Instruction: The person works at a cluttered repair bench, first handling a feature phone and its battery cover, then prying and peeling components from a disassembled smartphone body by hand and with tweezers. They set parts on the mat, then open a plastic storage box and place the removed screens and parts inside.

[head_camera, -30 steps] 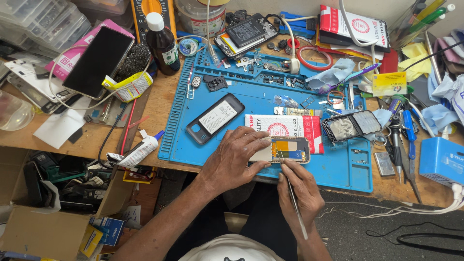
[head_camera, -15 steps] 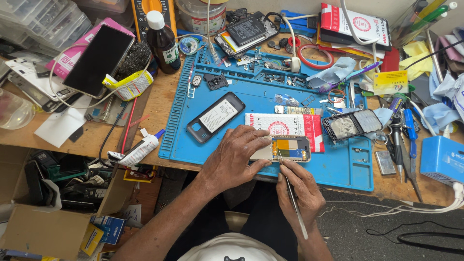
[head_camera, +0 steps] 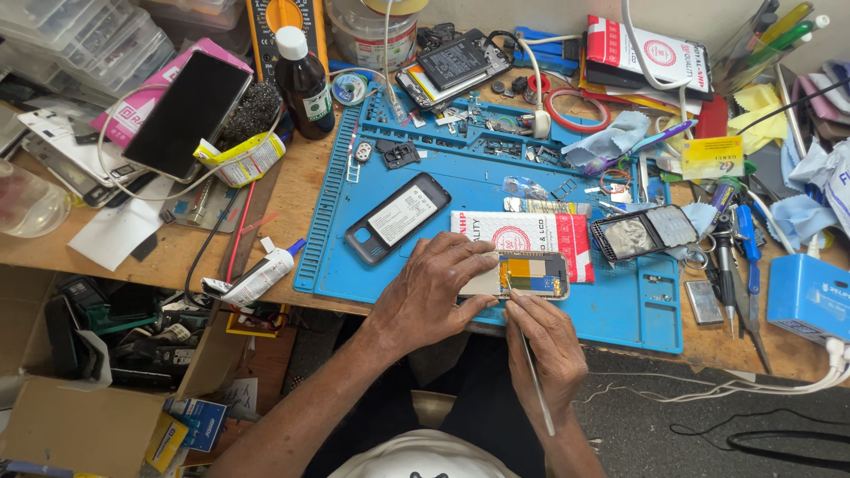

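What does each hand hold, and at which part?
The left hand presses the opened phone at its left end. The right hand pinches a thin tool near its tip.

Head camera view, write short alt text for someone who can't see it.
A person's left hand steadies an opened phone on a blue repair mat while the right hand holds a thin metal tool at its edge, amid a cluttered workbench.

Left hand [head_camera: 431, 292] is pinning down an opened phone [head_camera: 529, 275] at the front edge of the blue mat [head_camera: 620, 310]. Right hand [head_camera: 551, 347] grips a thin tool [head_camera: 534, 372] like a pen, tip touching the phone's lower edge. Another phone back [head_camera: 397, 218] lies just left, glue tube [head_camera: 261, 276] off the mat.
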